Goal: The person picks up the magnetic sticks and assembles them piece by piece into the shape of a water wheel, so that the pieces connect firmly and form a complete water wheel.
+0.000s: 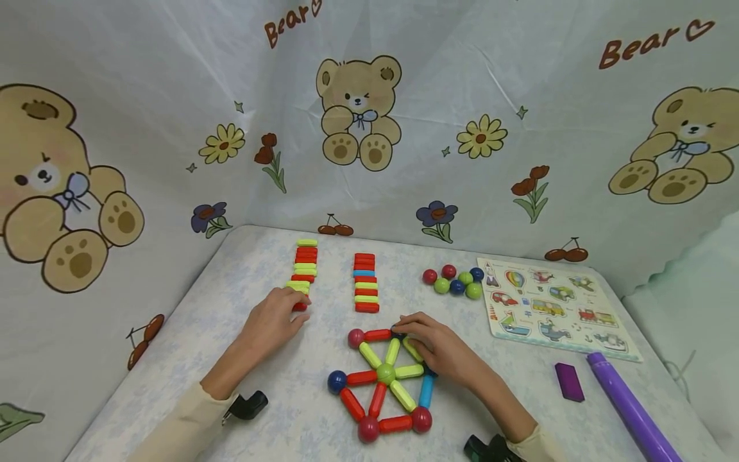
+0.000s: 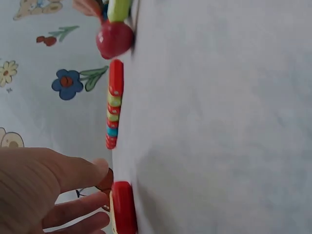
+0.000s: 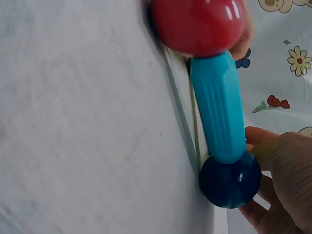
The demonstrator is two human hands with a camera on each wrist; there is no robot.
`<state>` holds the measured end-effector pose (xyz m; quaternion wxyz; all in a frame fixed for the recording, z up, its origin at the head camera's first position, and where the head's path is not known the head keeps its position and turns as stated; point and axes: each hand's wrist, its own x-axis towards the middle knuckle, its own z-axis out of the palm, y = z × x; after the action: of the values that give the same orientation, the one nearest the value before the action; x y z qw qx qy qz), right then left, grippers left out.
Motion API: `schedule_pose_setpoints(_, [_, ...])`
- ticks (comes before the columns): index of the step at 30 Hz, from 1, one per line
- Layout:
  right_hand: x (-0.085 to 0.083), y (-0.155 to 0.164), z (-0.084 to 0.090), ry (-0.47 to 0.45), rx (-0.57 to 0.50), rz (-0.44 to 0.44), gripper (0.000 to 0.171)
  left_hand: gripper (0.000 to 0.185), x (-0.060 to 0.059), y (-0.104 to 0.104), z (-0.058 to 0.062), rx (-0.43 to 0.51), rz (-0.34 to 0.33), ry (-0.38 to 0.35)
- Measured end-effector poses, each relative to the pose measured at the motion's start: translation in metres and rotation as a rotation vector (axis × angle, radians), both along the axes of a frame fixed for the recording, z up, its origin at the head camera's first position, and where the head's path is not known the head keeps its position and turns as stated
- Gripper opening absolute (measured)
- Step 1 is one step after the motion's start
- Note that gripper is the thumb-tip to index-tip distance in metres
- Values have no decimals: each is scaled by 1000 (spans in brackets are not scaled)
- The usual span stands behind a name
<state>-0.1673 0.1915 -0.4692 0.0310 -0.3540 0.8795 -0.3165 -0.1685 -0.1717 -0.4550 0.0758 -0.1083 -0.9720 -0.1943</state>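
Around and behind: pale cloth backdrop printed with brown bears and flowers (image 1: 358, 115). Below: light mottled tabletop (image 1: 277, 410). At far right, a flat vehicle puzzle board (image 1: 554, 308), a purple plastic tube (image 1: 629, 407) and a small purple block (image 1: 569, 382). Front centre, a flat wheel of red, yellow-green and blue plastic sticks joined by balls (image 1: 385, 378); right hand (image 1: 441, 350) lying over its upper right edge, fingertips pinching a dark ball there. Behind, two rows of loose sticks. Left hand (image 1: 271, 324) at the near end of the left row (image 1: 303, 269), fingers pinching the nearest red stick (image 2: 123, 207). Beyond, a cluster of loose balls (image 1: 456, 281).
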Motion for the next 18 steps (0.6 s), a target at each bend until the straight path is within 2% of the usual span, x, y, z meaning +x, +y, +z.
schedule_pose_setpoints(4, [-2, 3, 1, 9, -10, -48, 30, 21, 1, -8, -3, -27, -4, 24])
schedule_pose_setpoints(9, [-3, 5, 1, -36, -14, -100, 25, 24, 4, -10, -4, -63, -11, 63])
schedule_pose_setpoints(15, [-3, 7, 2, -58, -5, -110, 25, 22, 5, -9, -2, -97, 14, -8])
schedule_pose_setpoints(18, [-3, 8, 3, -65, 10, -122, 25, 19, 7, -7, -3, -95, 1, -7])
